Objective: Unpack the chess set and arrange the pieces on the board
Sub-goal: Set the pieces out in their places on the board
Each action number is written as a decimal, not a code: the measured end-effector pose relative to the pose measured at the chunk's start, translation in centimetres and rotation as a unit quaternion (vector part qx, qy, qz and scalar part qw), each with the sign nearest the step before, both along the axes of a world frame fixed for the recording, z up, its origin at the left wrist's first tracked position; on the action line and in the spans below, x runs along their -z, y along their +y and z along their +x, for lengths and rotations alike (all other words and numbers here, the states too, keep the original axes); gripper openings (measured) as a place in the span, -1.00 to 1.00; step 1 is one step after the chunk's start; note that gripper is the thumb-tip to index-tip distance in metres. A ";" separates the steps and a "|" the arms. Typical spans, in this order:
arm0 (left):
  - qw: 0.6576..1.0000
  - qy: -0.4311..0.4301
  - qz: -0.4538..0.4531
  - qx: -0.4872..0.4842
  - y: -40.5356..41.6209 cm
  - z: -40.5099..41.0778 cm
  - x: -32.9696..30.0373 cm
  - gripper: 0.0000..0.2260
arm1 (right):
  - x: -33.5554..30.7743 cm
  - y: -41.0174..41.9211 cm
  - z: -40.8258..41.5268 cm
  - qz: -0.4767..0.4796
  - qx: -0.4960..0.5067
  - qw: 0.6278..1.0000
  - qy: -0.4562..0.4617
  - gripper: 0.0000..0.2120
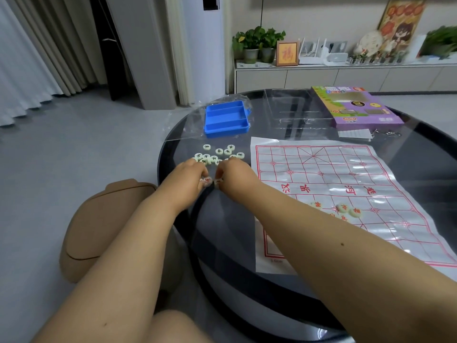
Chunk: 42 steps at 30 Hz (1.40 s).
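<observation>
At the far left, off the surface (222, 219), a tan stool (99, 231) stands on the floor. On the round dark glass surface a blue compartment tray (226, 118) sits emptied on a clear plastic bag (195, 120), and just nearer than it lies the loose cluster of pale round xiangqi pieces (215, 154), most showing dark characters.

The left hand (190, 178) and the right hand (235, 175) meet at the near edge of that cluster, knuckles almost touching. Each grip is closed to a pinch: the left hand's curled fingers hold a red-marked piece (206, 180), and the right hand's fingers pinch what looks like another piece (218, 181), though its face is mostly hidden.

To the right lies the paper xiangqi board (346, 184), red grid on white, its long axis running away to the right and toward the person. Three red-marked pieces (343, 208) already rest near its middle on the near half; others may be hidden behind the right forearm.

The relation that matters: the board lies to the right of both hands, well apart from the cluster, and the right hand is the nearer one. I judge the sorting of red pieces to be in hand, with most of the set not yet placed; the next carry goes rightward across the board's left edge.

Beyond the board sit a purple game box (356, 107) and a folded paper slip (353, 133).
</observation>
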<state>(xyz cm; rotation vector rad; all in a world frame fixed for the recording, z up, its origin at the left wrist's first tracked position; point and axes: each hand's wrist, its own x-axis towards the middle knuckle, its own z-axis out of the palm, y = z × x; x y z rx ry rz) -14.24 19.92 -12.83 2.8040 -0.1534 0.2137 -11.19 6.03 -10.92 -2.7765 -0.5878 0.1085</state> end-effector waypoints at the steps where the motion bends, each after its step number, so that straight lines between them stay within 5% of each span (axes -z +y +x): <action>1: 1.000 0.010 0.008 -0.003 -0.2 -0.2 -0.1 -0.86 | 0.0 0.0 -0.1 -0.010 -0.004 1.000 0.001 -0.74; 12: 0.998 0.038 0.053 -0.019 -2.8 -2.1 -1.0 -0.80 | -0.6 -1.5 -1.8 -0.097 -0.067 0.990 -0.071 -0.71; 21: 0.998 0.039 -0.009 0.045 -10.8 -3.1 -3.9 -0.78 | -4.3 -14.1 -5.0 0.058 0.043 0.997 -0.016 -0.79; 34: 0.980 0.151 0.093 0.094 -16.3 -3.7 -3.1 -0.71 | -1.5 -23.9 -9.8 -0.016 0.104 0.993 0.050 -0.75; 42: 0.986 0.123 0.049 0.106 -16.0 -3.9 -3.2 -0.79 | -2.2 -23.3 -9.8 0.022 0.094 0.995 0.019 -0.71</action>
